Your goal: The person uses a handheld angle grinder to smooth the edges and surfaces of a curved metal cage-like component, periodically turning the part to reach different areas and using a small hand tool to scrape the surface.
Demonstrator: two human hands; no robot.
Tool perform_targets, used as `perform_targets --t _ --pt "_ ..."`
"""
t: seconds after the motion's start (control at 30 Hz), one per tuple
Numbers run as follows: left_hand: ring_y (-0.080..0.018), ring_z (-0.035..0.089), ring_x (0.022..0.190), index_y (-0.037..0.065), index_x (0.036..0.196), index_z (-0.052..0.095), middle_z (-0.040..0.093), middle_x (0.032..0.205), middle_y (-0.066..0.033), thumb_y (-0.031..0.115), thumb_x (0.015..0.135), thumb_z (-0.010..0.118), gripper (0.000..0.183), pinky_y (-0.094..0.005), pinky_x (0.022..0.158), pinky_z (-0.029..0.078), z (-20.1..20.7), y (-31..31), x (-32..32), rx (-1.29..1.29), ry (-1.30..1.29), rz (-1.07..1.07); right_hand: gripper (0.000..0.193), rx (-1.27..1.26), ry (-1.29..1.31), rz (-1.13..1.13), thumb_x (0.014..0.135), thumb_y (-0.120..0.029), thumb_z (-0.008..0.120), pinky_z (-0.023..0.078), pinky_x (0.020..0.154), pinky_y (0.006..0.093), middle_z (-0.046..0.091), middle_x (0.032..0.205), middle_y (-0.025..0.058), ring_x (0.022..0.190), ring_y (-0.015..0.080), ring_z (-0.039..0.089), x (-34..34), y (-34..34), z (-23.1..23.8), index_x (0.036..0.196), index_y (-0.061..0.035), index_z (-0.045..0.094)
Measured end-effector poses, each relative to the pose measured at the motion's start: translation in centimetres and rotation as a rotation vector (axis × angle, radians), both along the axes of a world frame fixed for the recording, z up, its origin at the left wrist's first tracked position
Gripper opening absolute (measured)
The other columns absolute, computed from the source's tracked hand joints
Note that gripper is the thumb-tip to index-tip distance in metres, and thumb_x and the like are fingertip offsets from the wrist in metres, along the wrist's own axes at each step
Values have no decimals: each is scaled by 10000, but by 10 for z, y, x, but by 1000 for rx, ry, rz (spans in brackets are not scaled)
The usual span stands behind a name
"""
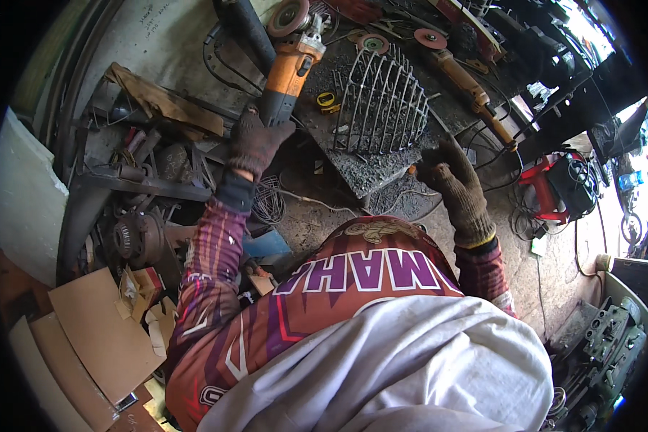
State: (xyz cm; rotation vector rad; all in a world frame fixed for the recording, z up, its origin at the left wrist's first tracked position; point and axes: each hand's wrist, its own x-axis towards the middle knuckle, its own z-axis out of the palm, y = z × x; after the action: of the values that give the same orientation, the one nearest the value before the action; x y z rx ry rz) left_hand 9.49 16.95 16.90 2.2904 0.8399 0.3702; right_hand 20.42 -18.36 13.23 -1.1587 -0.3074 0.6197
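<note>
My left hand [258, 140], in a brown knit glove, is closed round the dark rear body of an orange angle grinder [286, 75]. Its grinding disc [288, 17] points toward the far side, above the left edge of the worktable. My right hand [453, 180], gloved the same way, hovers by the near right corner of the table, fingers apart and nothing visible in it. A curved cage of welded metal rods [380, 108] stands on the dark, grit-covered worktable [371, 173], between my hands. Just left of the cage lies a yellow tape measure [327, 102].
A second orange grinder [469, 90] with a reddish disc lies right of the cage. A loose disc [373, 45] sits behind it. Cables cross the floor near a red-and-black machine [554, 187]. Scrap metal and cardboard [106, 335] crowd the left; machinery [612, 335] stands lower right.
</note>
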Motion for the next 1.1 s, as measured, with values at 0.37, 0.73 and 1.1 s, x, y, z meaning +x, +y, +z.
perform_targets --t 0.37,0.73,1.1 --pt "-370 635 979 -5 1162 557 641 1078 -225 428 618 808 739 -433 854 504 -51 50 88 249 315 -36 491 -197 147 -198 918 -166 635 505 829 297 606 1089 96 946 168 609 -18 -57 -55 1331 18 443" --pt "-382 602 1083 8 1223 531 601 1178 -235 467 638 793 788 -441 923 477 -68 55 132 338 392 -23 510 -380 101 -253 911 -176 651 480 863 266 609 1086 84 994 142 581 -23 -84 -84 1326 39 447" --pt "-395 568 1144 -3 1275 471 564 1236 -261 550 686 739 851 -442 954 459 -76 50 136 376 515 0 600 -436 63 -160 901 -198 670 488 867 286 614 1074 106 983 165 596 -9 -80 -84 1357 75 392"
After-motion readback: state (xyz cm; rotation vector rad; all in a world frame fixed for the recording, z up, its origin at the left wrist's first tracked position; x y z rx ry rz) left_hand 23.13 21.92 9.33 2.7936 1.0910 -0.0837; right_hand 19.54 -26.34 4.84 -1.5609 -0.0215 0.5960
